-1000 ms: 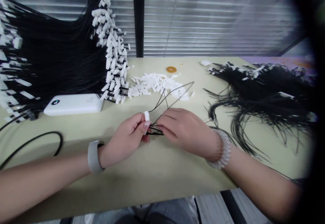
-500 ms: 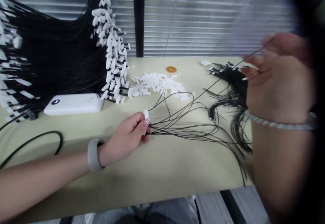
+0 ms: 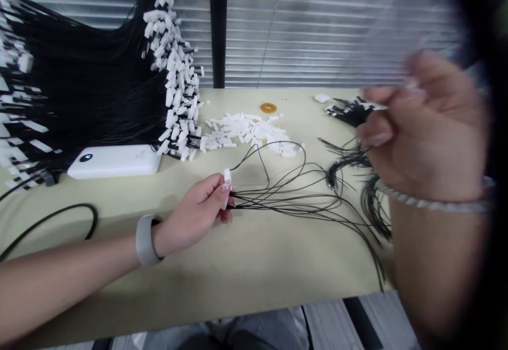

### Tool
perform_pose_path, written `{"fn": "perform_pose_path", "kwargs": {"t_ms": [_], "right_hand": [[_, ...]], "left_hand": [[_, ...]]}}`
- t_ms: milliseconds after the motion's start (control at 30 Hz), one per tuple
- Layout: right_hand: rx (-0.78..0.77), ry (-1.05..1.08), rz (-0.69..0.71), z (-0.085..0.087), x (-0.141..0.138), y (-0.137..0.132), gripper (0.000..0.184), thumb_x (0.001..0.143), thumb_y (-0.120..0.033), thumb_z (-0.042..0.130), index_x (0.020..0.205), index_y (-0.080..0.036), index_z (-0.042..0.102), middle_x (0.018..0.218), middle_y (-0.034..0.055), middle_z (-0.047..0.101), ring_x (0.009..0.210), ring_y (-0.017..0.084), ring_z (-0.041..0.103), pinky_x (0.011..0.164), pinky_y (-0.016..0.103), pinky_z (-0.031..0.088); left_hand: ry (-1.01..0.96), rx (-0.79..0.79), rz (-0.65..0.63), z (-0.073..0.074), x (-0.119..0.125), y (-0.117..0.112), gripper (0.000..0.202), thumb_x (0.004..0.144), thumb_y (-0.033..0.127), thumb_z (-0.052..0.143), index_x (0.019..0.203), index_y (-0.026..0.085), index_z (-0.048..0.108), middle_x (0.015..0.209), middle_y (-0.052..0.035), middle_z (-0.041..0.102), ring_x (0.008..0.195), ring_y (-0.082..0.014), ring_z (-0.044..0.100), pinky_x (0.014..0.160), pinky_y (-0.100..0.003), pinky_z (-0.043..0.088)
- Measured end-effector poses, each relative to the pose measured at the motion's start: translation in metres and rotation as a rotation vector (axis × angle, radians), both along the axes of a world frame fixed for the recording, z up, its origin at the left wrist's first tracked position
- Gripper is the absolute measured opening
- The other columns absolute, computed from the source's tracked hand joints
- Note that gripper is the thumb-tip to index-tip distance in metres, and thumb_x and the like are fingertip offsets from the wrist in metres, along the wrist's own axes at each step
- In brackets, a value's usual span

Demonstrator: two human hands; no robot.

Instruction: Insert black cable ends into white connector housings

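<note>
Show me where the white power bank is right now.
In the head view, the white power bank lies at the left of the table, just below the big black wire bundle, with the loose white connectors to its right and the left hand nearer the viewer.

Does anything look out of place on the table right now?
Yes: loose white plastic connectors lie heaped on the table, not on any wire, and black wires from the left hand sprawl rightward, some reaching the table's front edge.

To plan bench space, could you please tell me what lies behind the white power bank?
Black wires with white connectors lie behind the power bank, which hides the table beneath it.
</note>
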State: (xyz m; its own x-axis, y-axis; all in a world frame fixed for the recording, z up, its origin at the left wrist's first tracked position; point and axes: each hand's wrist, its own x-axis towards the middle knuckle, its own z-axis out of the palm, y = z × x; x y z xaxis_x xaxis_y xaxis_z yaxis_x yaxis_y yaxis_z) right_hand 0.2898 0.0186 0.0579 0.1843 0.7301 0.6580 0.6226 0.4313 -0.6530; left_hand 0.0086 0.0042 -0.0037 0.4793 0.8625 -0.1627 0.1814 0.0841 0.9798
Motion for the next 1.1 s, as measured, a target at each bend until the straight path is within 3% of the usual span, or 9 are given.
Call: {"fn": "perform_pose_path", "kwargs": {"t_ms": [67,167,267,467,733,1100], "right_hand": [[-0.105,0.039,0.107,-0.001,-0.025,-0.012,0.015,0.085,-0.027,0.048,0.097,-0.021,0.055,0.086,0.0061,0.062,0.053,0.006,0.048,0.043,0.022,0.034],[-0.207,-0.232,0.193,-0.008,-0.060,-0.028,0.009,0.080,-0.027,0.057,0.079,-0.019,0.061,0.070,0.0011,0.061,0.055,0.008,0.049,0.048,0.022,0.038],[-0.171,-0.480,0.265,-0.020,-0.079,-0.036,0.014,0.083,-0.024,0.053,0.075,-0.020,0.063,0.067,0.0002,0.061,0.060,0.009,0.052,0.057,0.024,0.040],[-0.130,-0.525,0.282,-0.040,-0.085,-0.033,0.015,0.084,-0.020,0.048,0.083,-0.019,0.062,0.073,0.0000,0.062,0.065,0.009,0.053,0.060,0.021,0.039],[-0.085,-0.531,0.236,-0.045,-0.091,-0.033,0.015,0.085,-0.019,0.046,0.079,-0.017,0.060,0.070,-0.0003,0.059,0.063,0.008,0.050,0.058,0.020,0.037],[-0.037,-0.642,0.260,-0.048,-0.087,-0.034,0.016,0.085,-0.023,0.047,0.080,-0.018,0.061,0.072,0.0009,0.060,0.066,0.010,0.052,0.061,0.022,0.037]], "left_hand": [[-0.014,-0.015,0.009,-0.001,0.000,0.001,0.029,0.087,0.043,0.038,0.083,0.016,0.047,0.071,0.0010,0.051,0.054,-0.0081,0.054,0.051,-0.021,0.046],[-0.024,-0.019,0.004,-0.001,0.000,0.001,0.030,0.087,0.044,0.037,0.081,0.016,0.047,0.070,0.0011,0.051,0.053,-0.0082,0.053,0.051,-0.021,0.045],[-0.012,-0.011,-0.011,0.000,-0.001,0.001,0.031,0.088,0.044,0.036,0.080,0.016,0.047,0.069,0.0013,0.051,0.053,-0.0080,0.053,0.050,-0.021,0.044],[0.006,0.010,-0.033,0.000,0.000,0.000,0.032,0.087,0.045,0.036,0.079,0.016,0.048,0.067,0.0014,0.049,0.052,-0.0085,0.051,0.049,-0.021,0.043],[0.041,0.076,-0.125,-0.001,0.000,-0.003,0.029,0.087,0.043,0.037,0.079,0.017,0.048,0.069,0.0006,0.048,0.053,-0.0087,0.049,0.048,-0.021,0.045],[0.050,0.054,-0.123,-0.001,-0.001,-0.003,0.028,0.088,0.043,0.037,0.079,0.018,0.048,0.068,0.0011,0.047,0.055,-0.0089,0.048,0.048,-0.019,0.045]]}}
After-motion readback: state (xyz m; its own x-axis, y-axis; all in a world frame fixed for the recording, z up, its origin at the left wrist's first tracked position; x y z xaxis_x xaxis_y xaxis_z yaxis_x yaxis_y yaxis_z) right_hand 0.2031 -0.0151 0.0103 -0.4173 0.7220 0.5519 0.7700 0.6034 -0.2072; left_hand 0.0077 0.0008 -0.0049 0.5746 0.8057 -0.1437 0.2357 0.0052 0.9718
